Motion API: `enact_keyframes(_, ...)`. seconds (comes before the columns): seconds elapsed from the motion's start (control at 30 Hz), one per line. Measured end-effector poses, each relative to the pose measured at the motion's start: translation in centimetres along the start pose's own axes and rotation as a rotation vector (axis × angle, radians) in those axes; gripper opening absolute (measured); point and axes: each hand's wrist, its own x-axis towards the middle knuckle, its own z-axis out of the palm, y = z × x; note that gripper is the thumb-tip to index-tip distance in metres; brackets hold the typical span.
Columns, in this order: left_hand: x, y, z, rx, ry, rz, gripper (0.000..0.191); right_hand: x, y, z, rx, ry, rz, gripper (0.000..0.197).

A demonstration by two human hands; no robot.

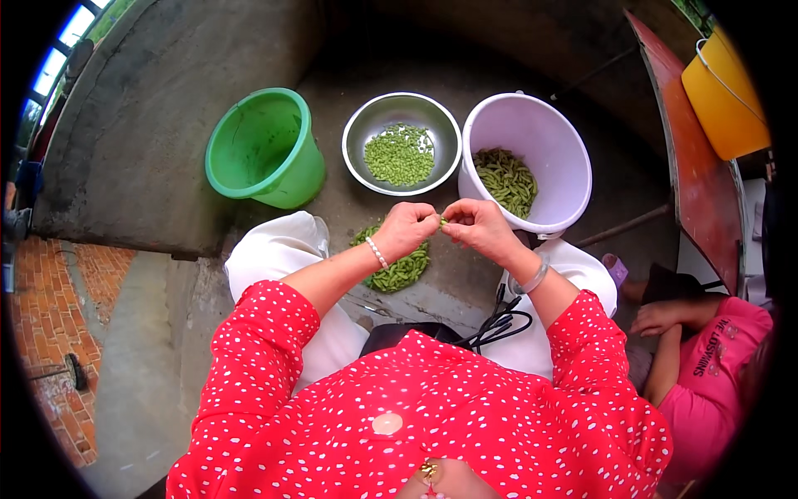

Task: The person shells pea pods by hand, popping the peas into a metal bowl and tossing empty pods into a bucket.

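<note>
Between the fingertips of my left hand [408, 229] and my right hand [477, 227] is a small green bean pod [443, 222], mostly covered by the fingers. Below my left wrist lies a heap of green pods [402, 272], partly hidden by that hand. Ahead stands a metal bowl [360, 179] with shelled green beans [400, 157] in it. Touching or close to its right side, a pale lilac bucket [564, 156] holds a pile of pods [506, 181]. On the bowl's left is a green plastic bucket [305, 174], with dark marks inside.
A person in a pink shirt [704, 380] sits at the right, arms folded. Beyond are a red board [698, 168] and a yellow bucket [726, 96]. Black cables [499, 321] lie between my knees. A concrete wall [156, 125] rises at the left.
</note>
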Motion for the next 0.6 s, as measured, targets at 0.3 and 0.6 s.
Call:
enact_keyframes(0.3, -0.2, -0.3, 0.7, -0.038, 0.011, 0.058, 0.023, 0.2, 0.6, -0.2, 0.412, -0.089, 0.193, 0.013)
enact_keyframes(0.6, -1.4, 0.9, 1.2, 0.427, -0.006, 0.243, 0.018, 0.1, 2.0, 1.0, 0.266, -0.132, 0.351, 0.009)
